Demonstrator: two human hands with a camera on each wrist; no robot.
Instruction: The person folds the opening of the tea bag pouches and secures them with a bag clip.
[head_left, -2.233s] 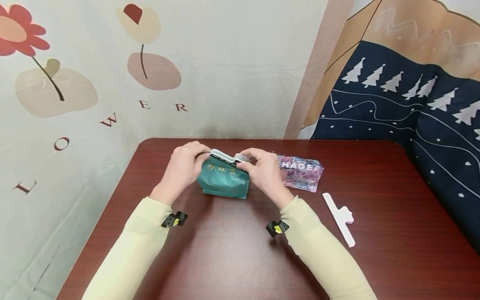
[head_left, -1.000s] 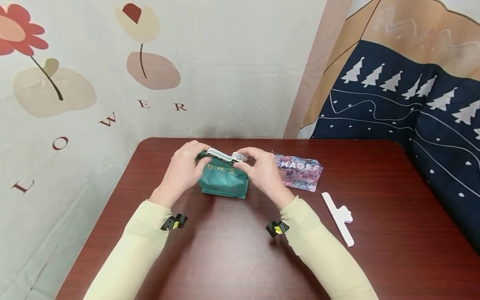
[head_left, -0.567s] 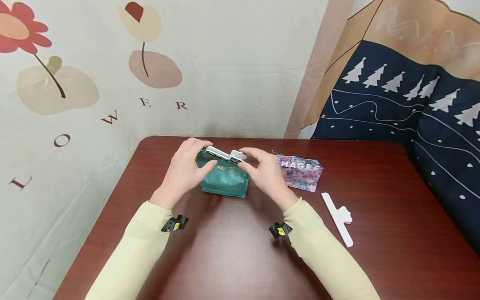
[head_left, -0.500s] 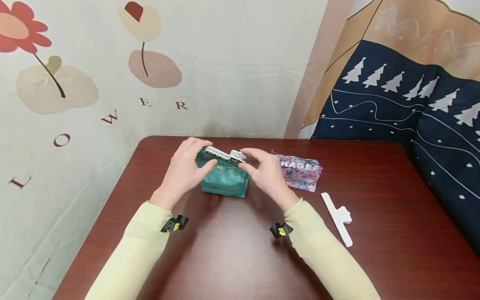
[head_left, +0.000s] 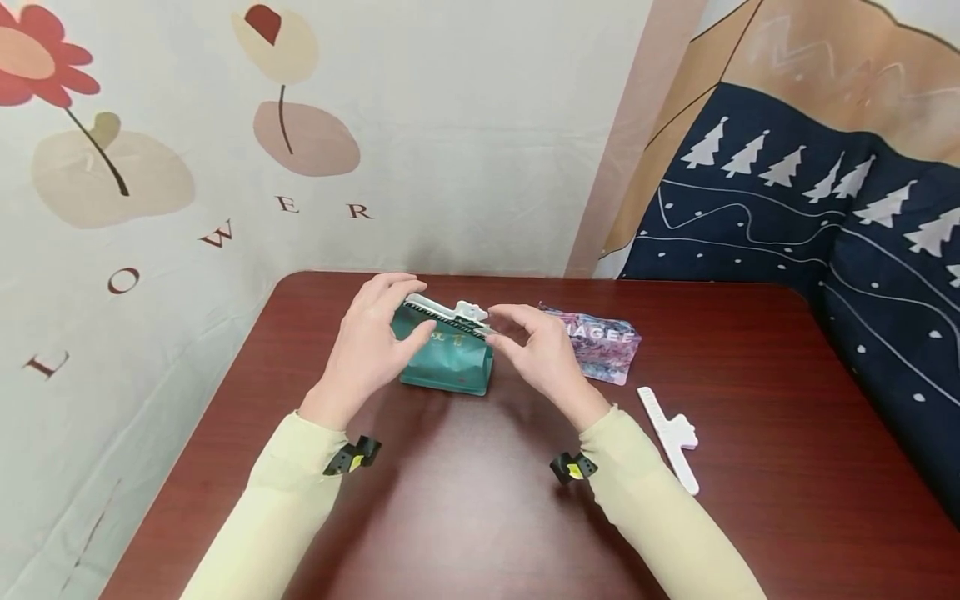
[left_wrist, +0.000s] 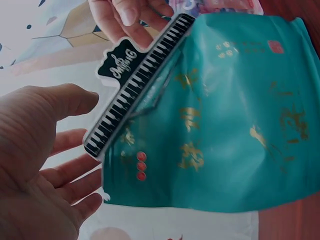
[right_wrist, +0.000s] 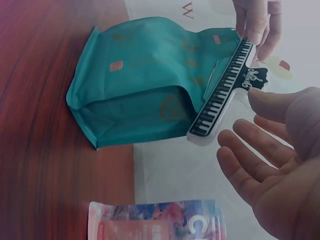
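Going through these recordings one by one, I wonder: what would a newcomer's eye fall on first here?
Most likely the green bag standing on the brown table, with a piano-key clip across its top between the left hand and right hand. Next, perhaps, the red flower at the head view's upper left, or the white clip lying at the table's right.

The long sleeves (head_left: pixel 281 504) are pale yellow, the wrist devices (head_left: pixel 347 458) black with yellow.

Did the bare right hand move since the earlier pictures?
Yes. In the head view, the bare right hand has shifted rightward, closer to the long white plastic clip lying untouched on the reddish-brown table.
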